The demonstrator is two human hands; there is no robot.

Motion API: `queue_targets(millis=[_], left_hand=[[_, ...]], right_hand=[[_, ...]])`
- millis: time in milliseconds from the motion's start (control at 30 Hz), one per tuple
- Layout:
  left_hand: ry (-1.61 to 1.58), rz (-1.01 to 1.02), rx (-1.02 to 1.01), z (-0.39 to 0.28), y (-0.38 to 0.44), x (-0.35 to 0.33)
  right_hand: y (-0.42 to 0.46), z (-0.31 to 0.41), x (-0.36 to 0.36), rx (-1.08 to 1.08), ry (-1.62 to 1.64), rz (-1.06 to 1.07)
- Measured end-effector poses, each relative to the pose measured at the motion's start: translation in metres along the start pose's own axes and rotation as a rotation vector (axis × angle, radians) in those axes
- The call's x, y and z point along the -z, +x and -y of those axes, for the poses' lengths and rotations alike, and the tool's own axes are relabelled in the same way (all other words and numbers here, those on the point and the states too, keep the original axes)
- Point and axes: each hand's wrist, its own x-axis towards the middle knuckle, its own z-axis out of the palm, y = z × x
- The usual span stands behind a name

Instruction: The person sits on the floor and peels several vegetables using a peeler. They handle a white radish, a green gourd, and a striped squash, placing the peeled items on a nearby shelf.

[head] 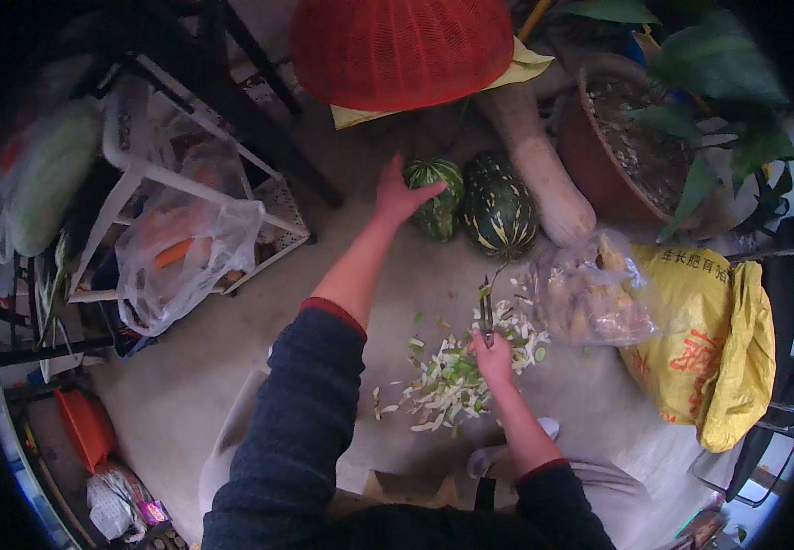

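My left hand reaches out with thumb and fingers apart beside a small green striped squash. Its thumb overlaps the squash; I cannot tell whether they touch. A larger dark green squash with pale streaks lies just to the right. In my right hand is a metal peeler, its blade end pointing away from me with a scrap of peel at it. Below and around that hand, white and green peelings are scattered in a heap on the concrete floor.
A long tan squash lies beside a planter of soil. To the right are a clear bag of produce and a yellow woven sack. A white rack with a plastic bag stands left; a red mesh cover is ahead.
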Motion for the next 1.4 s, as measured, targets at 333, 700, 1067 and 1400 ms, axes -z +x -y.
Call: queue_targets(millis=[333,700,1067,1400], left_hand=[[-0.012,0.040,0.017,0.000,-0.061,0.015],[-0.277,0.173,0.708,0.081,-0.108,0.049],[0.368,0.065,0.337,0.093,-0.002,-0.036],[-0.406,0.038,0.785,0.126,0.021,-0.063]], right_hand=[[0.026,0.013,-0.016,0.105,0.182,-0.147],[0.036,0.051,-0.018,0.061,0.196,-0.017],[0.037,0.017,-0.040,0.009,0.089,0.082],[0.017,-0.005,-0.068,-0.437,0.859,0.353]])
